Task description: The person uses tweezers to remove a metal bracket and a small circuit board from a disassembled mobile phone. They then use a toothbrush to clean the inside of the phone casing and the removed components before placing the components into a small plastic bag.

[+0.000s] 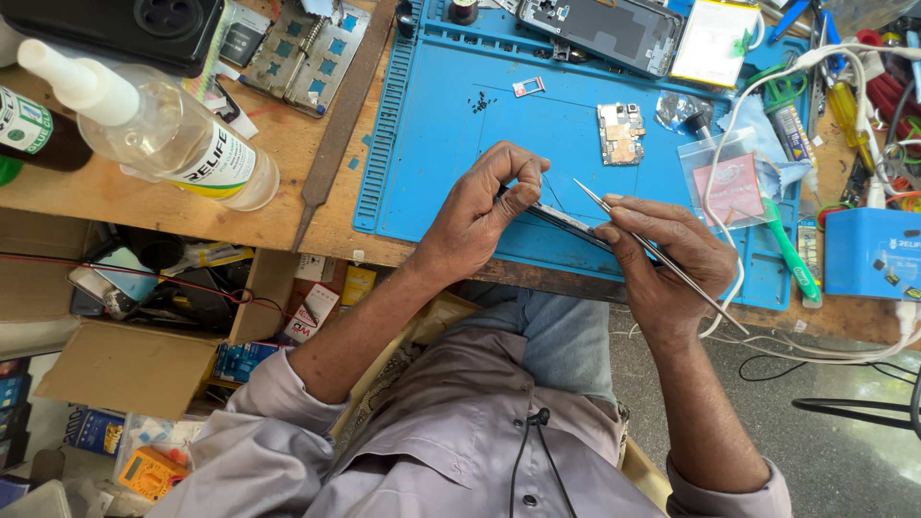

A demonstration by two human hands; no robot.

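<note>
- Looking down, I see the left hand (pixel 484 206) pinching a thin dark flat part (pixel 566 223), its grip closed on the near end of it.
- The right hand (pixel 662 259) has its grip closed on long silver tweezers (pixel 652 251). Their tip points up and left, just beside the thin part.
- Both hands are over the near edge of a blue mat (pixel 451 144) on the wooden worktop (pixel 288 182).
- A small circuit board (pixel 621 132) lies on the mat, past the hands.
- A clear little bag (pixel 731 177) with a pink square label sits on the right side of the mat. A green toothbrush (pixel 791 254) lies next to it.
- A clear bottle (pixel 158 129) with a white spout lies tipped on the left. It has a white label with dark letters.
- A blue box (pixel 875 254) stands at the right edge.
- A brown cardboard box (pixel 115 360) sits below the worktop on the left, full of small packets.
</note>
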